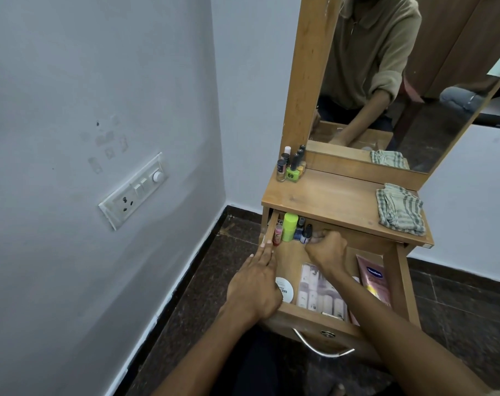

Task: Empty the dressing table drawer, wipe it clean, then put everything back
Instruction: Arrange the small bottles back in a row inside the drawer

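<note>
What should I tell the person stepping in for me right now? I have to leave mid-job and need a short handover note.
Left hand: open, fingers flat on the left rim of the open drawer.
Right hand: reaching to the drawer's back, fingers curled round a small dark-capped bottle.
Still in the drawer: green bottle, pink tube, round white tin, clear pouch, pink lotion tube.
Already on the tabletop: several nail polish bottles; checked cloth ready.
Left: finish emptying, wipe, refill.

The wooden drawer (397, 270) stands pulled open. Beyond the left hand (253, 287) stand a lime-green bottle (289, 226) and a pink tube (278, 235); the right hand (326, 247) grips a dark nail-polish bottle (306, 233). A checked cloth (400, 208) lies crumpled on the desk (328, 195) above that hand.
</note>
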